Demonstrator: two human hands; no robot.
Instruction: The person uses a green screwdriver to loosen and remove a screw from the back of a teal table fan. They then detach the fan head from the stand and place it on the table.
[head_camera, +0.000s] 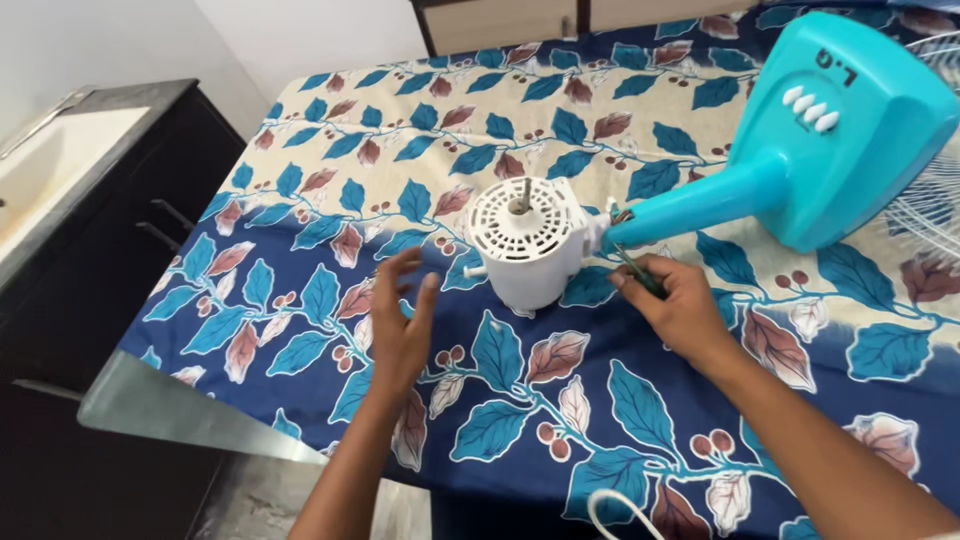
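White plastic fan motor housing (527, 243), round and slotted on its upper face with a metal shaft standing out of the middle, lies on the bed near its centre, joined on its right side to the turquoise plastic neck and base of the fan stand (800, 150), which stretches away toward the upper right. The right hand (678, 305) rests on the cloth just beside that joint, fingers closed around a thin dark-handled tool, probably a screwdriver (638, 272); its tip points at the joint, but I cannot tell whether it touches a screw there, since the spot is small and partly covered by the fingers. The left hand (400, 320) hovers just left of the housing, palm turned toward it, fingers spread and holding nothing, clear of the plastic.

A white wire fan guard (930, 190) shows behind the turquoise base, cut off by the right edge. A loop of white cord (615, 510) is cut off at the bottom edge.

Everything sits on a bedsheet printed with blue and rust-red leaves on cream and navy (500, 400). To the left stands a dark cabinet (90, 270) with a pale countertop (50, 165), and a pale wall (300, 30) rises behind.
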